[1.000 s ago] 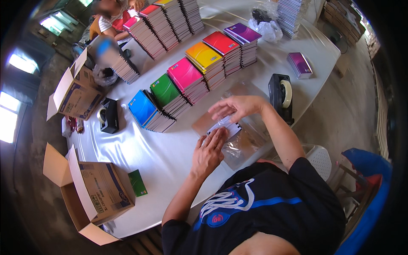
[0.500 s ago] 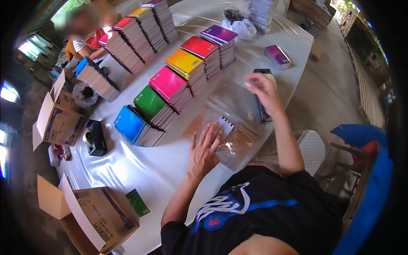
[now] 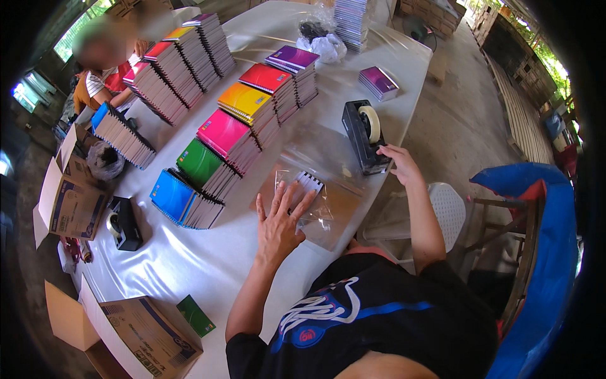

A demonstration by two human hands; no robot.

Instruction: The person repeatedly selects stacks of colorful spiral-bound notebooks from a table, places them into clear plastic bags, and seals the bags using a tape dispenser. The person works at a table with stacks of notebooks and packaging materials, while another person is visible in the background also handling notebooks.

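A: What has changed since a second ago?
B: The right hand (image 3: 403, 167) has left the small white-paged pad with black binding rings (image 3: 310, 182) and is now at the near end of the black tape dispenser with a cream roll (image 3: 355, 134). The left hand (image 3: 278, 226) has stayed on the pad.

A: How do they grip?
B: The left lies palm down, fingers spread wide, pressing rather than grasping. The right has bent fingers; I can't tell whether they pinch any tape.

A: And the pad itself?
B: It's on the white-covered table (image 3: 164, 256), mostly hidden beneath the left fingers, its ringed edge peeking out. Shiny, wrinkled clear plastic (image 3: 320, 228) surrounds it, and a flat brown sheet (image 3: 346, 201) shows alongside.

A: Any markings?
B: None that I can make out on the pad. The pink-covered spiral notebooks (image 3: 221, 131), in the row of coloured stacks beyond, carry a small multicoloured emblem. The nearer brown cardboard box (image 3: 146, 333) has dark blue bands and printed lettering.
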